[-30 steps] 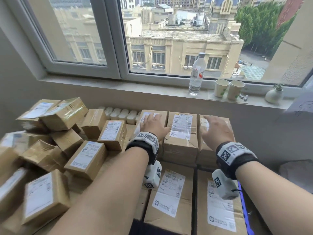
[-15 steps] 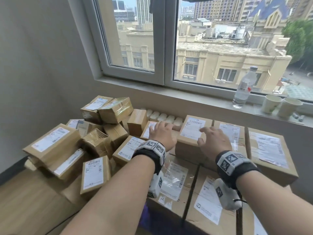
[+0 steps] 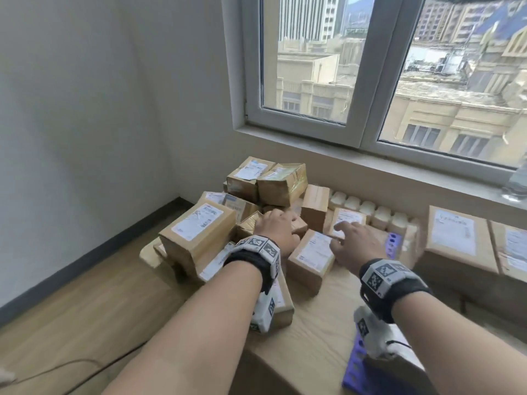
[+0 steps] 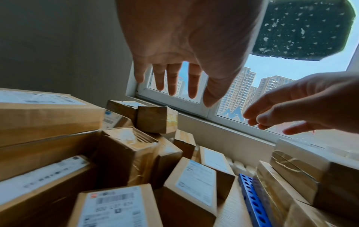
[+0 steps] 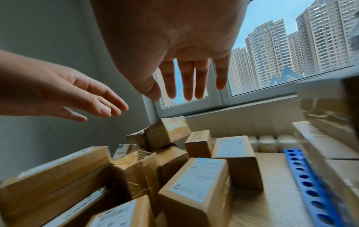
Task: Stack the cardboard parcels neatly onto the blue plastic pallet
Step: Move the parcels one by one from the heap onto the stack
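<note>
A loose pile of brown cardboard parcels (image 3: 228, 220) lies left of the blue pallet (image 3: 355, 366), whose holed edge shows in both wrist views (image 4: 252, 198) (image 5: 307, 181). Stacked parcels (image 3: 456, 240) stand on the pallet at the right. My left hand (image 3: 275, 223) hovers over the middle of the pile, fingers straight and empty (image 4: 180, 69). My right hand (image 3: 353, 240) is spread above a white-labelled parcel (image 3: 312, 258) (image 5: 198, 184) and holds nothing (image 5: 186, 69). Neither hand visibly touches a parcel in the wrist views.
A grey wall closes the left side and a window sill (image 3: 370, 166) runs behind the pile. White ribbed blocks (image 3: 368, 208) line the wall under the sill. The pile rests on a light wooden board (image 3: 313, 337). A cable (image 3: 57, 369) lies on the wood floor.
The head view has swung left. Both hands have left the tops of the stacked parcels and moved left over the loose pile, still empty.
</note>
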Demonstrator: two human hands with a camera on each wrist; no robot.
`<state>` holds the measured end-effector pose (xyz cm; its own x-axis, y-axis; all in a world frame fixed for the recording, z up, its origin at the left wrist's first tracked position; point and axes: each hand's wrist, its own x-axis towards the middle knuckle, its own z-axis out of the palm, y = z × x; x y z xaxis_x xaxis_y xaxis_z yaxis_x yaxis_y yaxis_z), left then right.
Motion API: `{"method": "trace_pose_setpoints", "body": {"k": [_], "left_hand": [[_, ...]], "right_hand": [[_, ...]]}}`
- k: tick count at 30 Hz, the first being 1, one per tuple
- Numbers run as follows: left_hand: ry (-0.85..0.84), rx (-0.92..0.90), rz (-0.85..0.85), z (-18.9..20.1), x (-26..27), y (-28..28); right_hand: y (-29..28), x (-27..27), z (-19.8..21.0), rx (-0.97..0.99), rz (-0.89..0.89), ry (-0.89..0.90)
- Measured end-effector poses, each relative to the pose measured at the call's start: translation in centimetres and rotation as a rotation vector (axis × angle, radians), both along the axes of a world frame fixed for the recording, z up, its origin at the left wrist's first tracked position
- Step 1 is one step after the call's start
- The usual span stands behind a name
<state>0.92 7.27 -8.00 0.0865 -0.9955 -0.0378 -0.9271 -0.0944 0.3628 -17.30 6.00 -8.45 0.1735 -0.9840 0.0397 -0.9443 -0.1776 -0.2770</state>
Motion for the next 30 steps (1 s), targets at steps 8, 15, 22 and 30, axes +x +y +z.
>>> {"method": "trace_pose_setpoints", "body": {"k": [8,15,22,30], "left_hand": [[0.034,-0.038,0.022,0.9,7.2,0.5],[0.043,-0.052,0.032,1.4,10.8,-2.9],[0.008,0.005,-0.007,1.8,12.6,-11.4],[0.042,0.119,-0.039,0.2,12.6,-23.1]], "right_hand": [[-0.4,7.6,1.1,-0.057,0.077,0.008],[-4.7,11.0,1.2,-0.046,0.06,-0.027],[-12.1,13.1,0.4,0.034,-0.036,-0.115],[-21.1,13.9,-1.9,0.247,-0.2,-0.331]]}}
